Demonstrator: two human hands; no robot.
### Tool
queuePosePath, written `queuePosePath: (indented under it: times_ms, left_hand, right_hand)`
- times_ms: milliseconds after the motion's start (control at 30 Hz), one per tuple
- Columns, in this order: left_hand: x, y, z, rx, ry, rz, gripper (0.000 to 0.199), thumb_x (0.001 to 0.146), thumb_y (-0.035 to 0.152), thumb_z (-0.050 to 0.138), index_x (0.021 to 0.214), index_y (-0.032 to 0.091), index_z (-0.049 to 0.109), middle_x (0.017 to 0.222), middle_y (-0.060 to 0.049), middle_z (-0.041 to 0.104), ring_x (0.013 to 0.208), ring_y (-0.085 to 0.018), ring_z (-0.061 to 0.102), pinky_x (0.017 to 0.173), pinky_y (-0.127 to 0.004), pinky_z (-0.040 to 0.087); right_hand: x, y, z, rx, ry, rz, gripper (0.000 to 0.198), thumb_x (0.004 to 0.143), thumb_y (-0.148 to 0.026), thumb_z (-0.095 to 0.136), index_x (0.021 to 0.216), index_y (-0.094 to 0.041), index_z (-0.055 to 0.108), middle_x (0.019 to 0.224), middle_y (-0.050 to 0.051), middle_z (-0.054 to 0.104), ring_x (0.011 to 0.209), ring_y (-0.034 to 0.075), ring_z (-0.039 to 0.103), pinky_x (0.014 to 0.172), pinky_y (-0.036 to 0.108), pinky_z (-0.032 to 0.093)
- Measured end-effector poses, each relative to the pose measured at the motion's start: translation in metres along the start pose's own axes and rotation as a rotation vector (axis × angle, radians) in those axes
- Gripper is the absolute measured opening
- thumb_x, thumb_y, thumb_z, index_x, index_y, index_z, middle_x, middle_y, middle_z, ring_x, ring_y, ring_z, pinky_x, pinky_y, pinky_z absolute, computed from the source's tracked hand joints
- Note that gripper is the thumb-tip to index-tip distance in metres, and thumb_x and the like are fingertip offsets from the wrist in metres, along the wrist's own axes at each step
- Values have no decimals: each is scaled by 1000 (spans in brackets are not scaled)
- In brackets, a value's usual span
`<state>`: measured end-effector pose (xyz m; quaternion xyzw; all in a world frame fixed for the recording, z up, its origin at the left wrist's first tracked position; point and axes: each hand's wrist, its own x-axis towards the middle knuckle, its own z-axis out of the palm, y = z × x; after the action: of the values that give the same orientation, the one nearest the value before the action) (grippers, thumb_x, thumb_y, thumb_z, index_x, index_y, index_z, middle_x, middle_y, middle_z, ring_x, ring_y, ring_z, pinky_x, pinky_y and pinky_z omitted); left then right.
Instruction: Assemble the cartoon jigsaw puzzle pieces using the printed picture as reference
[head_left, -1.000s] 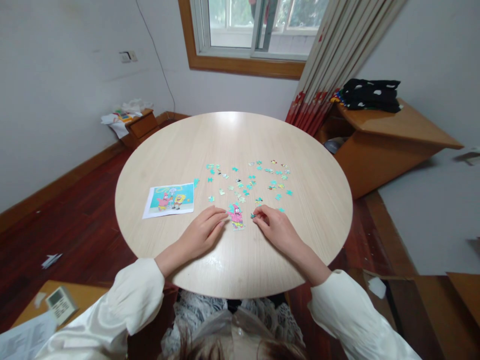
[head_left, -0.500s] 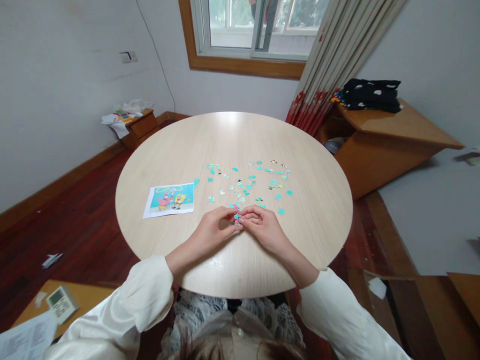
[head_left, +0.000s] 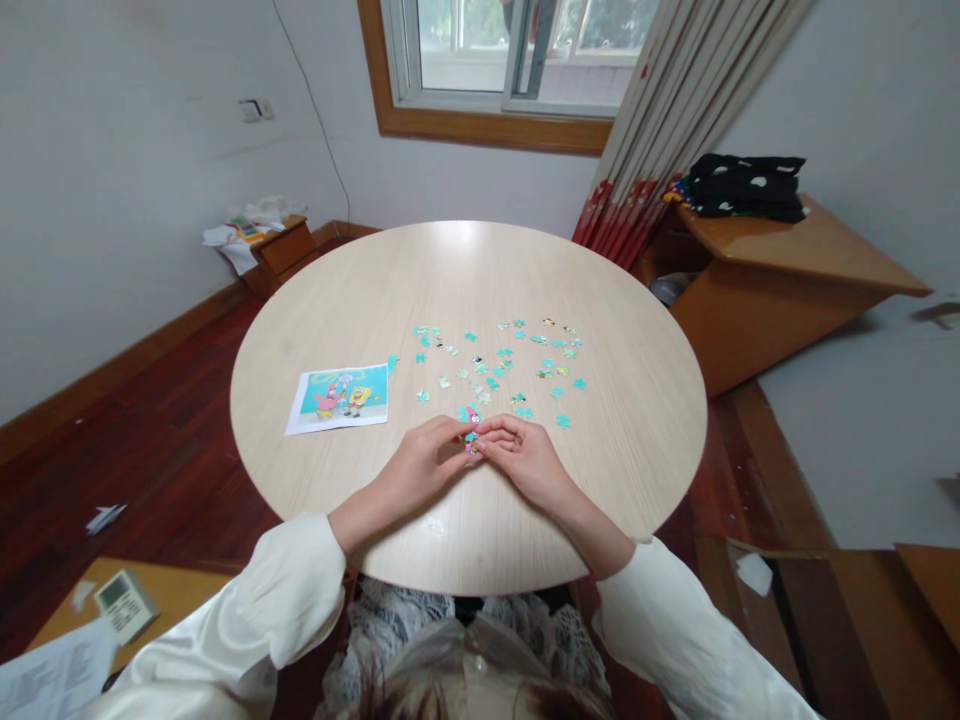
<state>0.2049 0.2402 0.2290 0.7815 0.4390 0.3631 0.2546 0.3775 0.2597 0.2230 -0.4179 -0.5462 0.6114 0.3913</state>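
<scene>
Near the front of the round table, my left hand (head_left: 433,452) and my right hand (head_left: 519,448) meet fingertip to fingertip. Between them they grip small jigsaw puzzle pieces (head_left: 472,440) printed in pink and teal. A pink piece with a cartoon face shows just above the fingers; whether all the pieces are joined is too small to tell, and fingers partly cover them. Beyond my hands lie several loose puzzle pieces (head_left: 492,383), mostly teal, some pale or yellow. To the left rests a printed reference picture (head_left: 341,398) of cartoon figures.
The round wooden table (head_left: 330,290) stands before me, below a window (head_left: 517,60). A brown cabinet (head_left: 795,270) with dark folded cloth is at the right. Low at the left, a small digital device (head_left: 125,606) and papers (head_left: 56,665) lie on a wooden surface.
More of the pink piece with the face now shows above my fingertips. Both hands stay in nearly the same place, with a slight shift of the fingers.
</scene>
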Motion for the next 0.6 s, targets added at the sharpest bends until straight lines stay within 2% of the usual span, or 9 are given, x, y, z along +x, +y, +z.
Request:
queuePosePath:
  times_ms: [200, 333, 500, 600]
  left_hand:
    - [-3, -5, -5, 28, 25, 0, 22, 89, 33, 61, 105, 18, 63, 93, -7, 68, 85, -18, 64, 77, -34, 53]
    - [-5, -17, -16, 87, 77, -18, 24, 88, 30, 62, 109, 17, 62, 100, -9, 68, 91, -20, 63, 82, -39, 52]
    - [-6, -25, -25, 136, 87, -25, 22, 87, 28, 64, 106, 18, 63, 102, -9, 66, 97, -22, 61, 86, -43, 50]
    - [-8, -19, -20, 142, 75, -13, 21, 86, 29, 65, 105, 20, 64, 101, -8, 65, 96, -22, 60, 86, -43, 50]
  right_hand:
    - [-1, -1, -3, -10, -18, -18, 32, 73, -44, 71, 91, -20, 63, 80, 3, 71, 75, 16, 69, 79, 36, 57]
    - [-3, -4, -14, -79, 35, -59, 30, 76, -40, 68, 96, -18, 64, 88, 6, 70, 80, 17, 68, 82, 37, 55]
    - [-6, -6, -30, -177, 125, -96, 26, 77, -36, 66, 95, -17, 64, 89, 8, 69, 79, 17, 67, 80, 36, 54]
    - [-9, -7, -29, -271, 98, -101, 20, 80, -35, 62, 88, -17, 65, 81, 5, 69, 73, 16, 64, 74, 34, 52]
